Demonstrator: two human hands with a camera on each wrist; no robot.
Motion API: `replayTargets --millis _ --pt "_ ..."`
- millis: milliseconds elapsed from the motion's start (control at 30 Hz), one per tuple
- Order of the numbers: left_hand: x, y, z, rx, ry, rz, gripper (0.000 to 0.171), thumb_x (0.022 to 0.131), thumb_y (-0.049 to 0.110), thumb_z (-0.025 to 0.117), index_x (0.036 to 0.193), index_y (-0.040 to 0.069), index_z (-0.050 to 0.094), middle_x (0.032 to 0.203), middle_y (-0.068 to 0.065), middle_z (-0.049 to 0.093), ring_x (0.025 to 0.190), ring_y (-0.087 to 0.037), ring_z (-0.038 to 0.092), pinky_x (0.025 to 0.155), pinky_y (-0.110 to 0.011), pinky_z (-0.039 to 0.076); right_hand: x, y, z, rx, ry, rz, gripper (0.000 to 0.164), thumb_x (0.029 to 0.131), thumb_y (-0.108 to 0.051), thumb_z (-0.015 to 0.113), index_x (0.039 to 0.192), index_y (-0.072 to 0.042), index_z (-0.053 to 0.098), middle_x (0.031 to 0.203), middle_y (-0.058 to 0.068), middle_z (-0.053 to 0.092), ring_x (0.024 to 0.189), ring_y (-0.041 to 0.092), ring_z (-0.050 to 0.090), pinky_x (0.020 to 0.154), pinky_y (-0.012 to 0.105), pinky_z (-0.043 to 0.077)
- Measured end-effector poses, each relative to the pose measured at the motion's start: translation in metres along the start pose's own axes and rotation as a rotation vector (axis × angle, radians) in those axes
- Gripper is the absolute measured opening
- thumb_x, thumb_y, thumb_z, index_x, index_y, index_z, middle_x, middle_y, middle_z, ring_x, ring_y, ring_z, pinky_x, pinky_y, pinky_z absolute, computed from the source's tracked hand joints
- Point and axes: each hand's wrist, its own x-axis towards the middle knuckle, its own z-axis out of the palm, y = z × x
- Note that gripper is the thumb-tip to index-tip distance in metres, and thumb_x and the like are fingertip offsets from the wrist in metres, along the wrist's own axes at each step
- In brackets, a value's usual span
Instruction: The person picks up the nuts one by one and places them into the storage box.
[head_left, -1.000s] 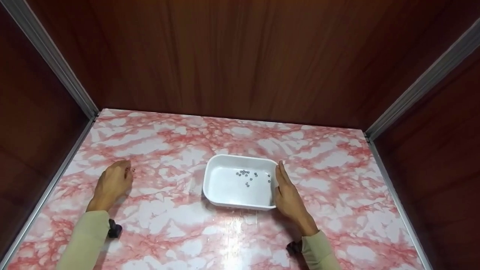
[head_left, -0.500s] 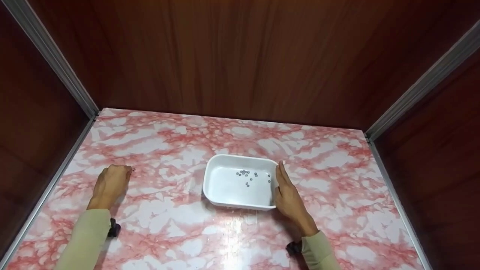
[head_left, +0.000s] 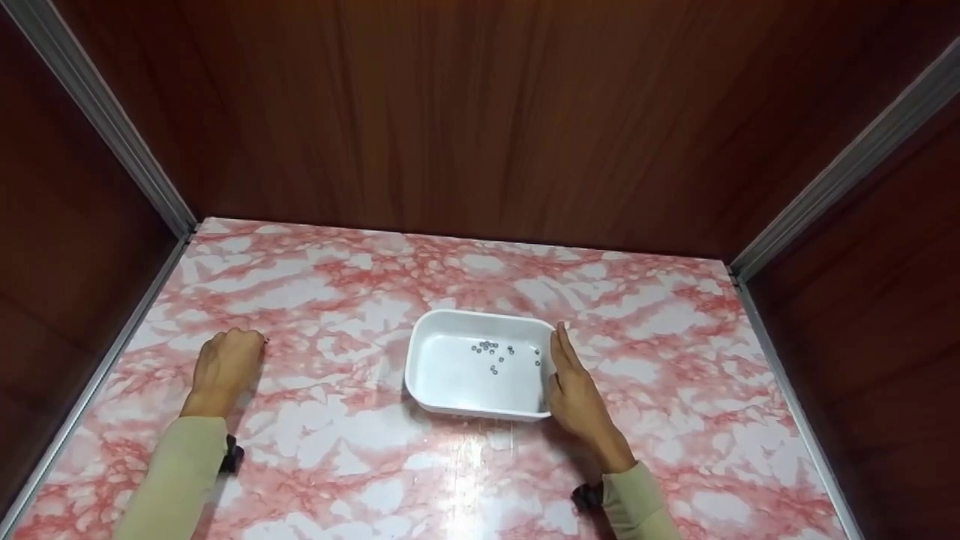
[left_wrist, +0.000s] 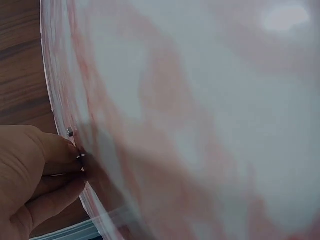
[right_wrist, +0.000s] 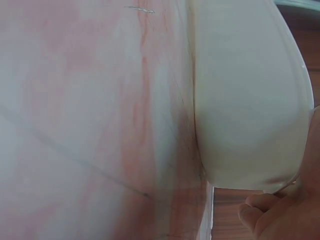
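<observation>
On the left of the table my left hand [head_left: 227, 367] is down near the surface, its thumb and fingers pinching a tiny shiny metal nut [left_wrist: 79, 157], mostly hidden by the fingertips. Just beyond the fingertips another small metal nut [left_wrist: 70, 132] lies on the table. A white rectangular tray [head_left: 480, 412] with rounded corners stands mid-table, and several small metal nuts [head_left: 487, 346] are scattered over its floor. My right hand [head_left: 577, 394] rests along the tray's right end, straight fingers against the rim. The right wrist view shows the tray's outer wall [right_wrist: 250, 100] beside that hand.
The tabletop [head_left: 337, 300] has a red and white marbled pattern. Dark wood panels [head_left: 450, 112] enclose it at the back and both sides, with metal strips [head_left: 847, 157] at the corners. Each wrist wears a small black device [head_left: 589, 496].
The left hand's fingers have closed together over the small nuts and the hand has turned slightly. The right hand and the tray stay where they were.
</observation>
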Motion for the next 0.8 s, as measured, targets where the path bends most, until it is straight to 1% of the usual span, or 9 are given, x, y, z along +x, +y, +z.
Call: replayTargets --millis 67,133,200,300,400,433,533,700,800 --pt "0.0004 0.0003 0.0002 0.009 0.006 0.011 0.029 0.088 -0.010 0.059 0.066 0.005 0.068 0.068 -0.020 0.071 0.062 -0.045 0.067 0.059 -0.059 0.056 0.0001 0.0000 0.0002 -0.002 0.000 -0.003 0.062 0.103 0.006 0.045 0.162 0.007 0.025 0.176 0.019 0.014 0.159 0.037 0.027 0.119 0.051 0.044" --pt "0.0004 0.0005 0.0004 0.016 0.003 0.016 0.029 0.090 -0.009 0.060 0.064 0.004 0.066 0.065 -0.018 0.070 0.061 -0.043 0.068 0.059 -0.058 0.056 0.0002 0.0000 0.0002 0.002 -0.007 -0.005 0.062 0.103 0.006 0.044 0.162 0.007 0.024 0.177 0.019 0.012 0.160 0.037 0.027 0.113 0.048 0.047" --pt "0.0009 0.0001 0.0010 0.018 -0.004 0.017 0.030 0.089 -0.009 0.062 0.063 0.005 0.064 0.063 -0.017 0.069 0.061 -0.042 0.068 0.059 -0.057 0.056 0.0003 0.0000 0.0000 0.004 -0.013 -0.007 0.062 0.103 0.006 0.043 0.162 0.007 0.023 0.177 0.018 0.011 0.160 0.037 0.026 0.104 0.043 0.049" --pt "0.0007 0.0007 0.0008 0.017 -0.018 0.015 0.031 0.092 -0.005 0.063 0.063 0.005 0.063 0.063 -0.016 0.069 0.062 -0.043 0.069 0.059 -0.056 0.057 0.0001 0.0001 -0.0004 -0.004 -0.014 -0.011 0.062 0.103 0.007 0.042 0.162 0.008 0.023 0.177 0.019 0.012 0.160 0.037 0.027 0.093 0.038 0.045" --pt "0.0001 0.0006 0.0008 0.017 -0.019 0.021 0.028 0.092 -0.005 0.064 0.066 0.004 0.065 0.067 -0.019 0.071 0.064 -0.046 0.068 0.061 -0.058 0.057 -0.0001 0.0005 -0.0003 -0.018 -0.001 -0.020 0.062 0.102 0.008 0.043 0.161 0.009 0.025 0.175 0.023 0.014 0.159 0.038 0.028 0.098 0.041 0.048" --pt "-0.0003 0.0007 0.0006 0.019 -0.016 0.024 0.027 0.093 -0.005 0.064 0.067 0.004 0.066 0.068 -0.021 0.071 0.065 -0.047 0.068 0.061 -0.058 0.057 -0.0002 0.0007 -0.0001 -0.022 0.004 -0.024 0.062 0.101 0.009 0.043 0.161 0.009 0.026 0.175 0.024 0.015 0.159 0.039 0.028 0.101 0.044 0.049" --pt "-0.0012 0.0004 0.0009 0.027 -0.002 0.035 0.024 0.094 -0.004 0.064 0.071 0.001 0.068 0.070 -0.024 0.072 0.065 -0.048 0.068 0.061 -0.059 0.057 -0.0002 0.0011 0.0005 -0.032 0.009 -0.030 0.062 0.100 0.009 0.043 0.160 0.011 0.026 0.174 0.026 0.016 0.159 0.041 0.028 0.107 0.049 0.049" --pt "-0.0027 -0.0005 0.0005 0.026 0.023 0.038 0.020 0.093 -0.004 0.064 0.075 -0.001 0.070 0.072 -0.026 0.071 0.064 -0.049 0.067 0.061 -0.060 0.056 0.0003 0.0006 0.0008 -0.043 0.007 -0.037 0.063 0.100 0.010 0.043 0.160 0.011 0.026 0.175 0.025 0.014 0.158 0.041 0.029 0.106 0.049 0.050" --pt "-0.0034 -0.0008 0.0001 0.020 0.030 0.042 0.018 0.092 -0.005 0.064 0.076 -0.002 0.071 0.073 -0.027 0.071 0.065 -0.049 0.067 0.061 -0.061 0.056 0.0003 0.0001 0.0007 -0.041 0.008 -0.036 0.062 0.100 0.010 0.042 0.160 0.011 0.026 0.175 0.025 0.014 0.158 0.042 0.029 0.108 0.050 0.049"
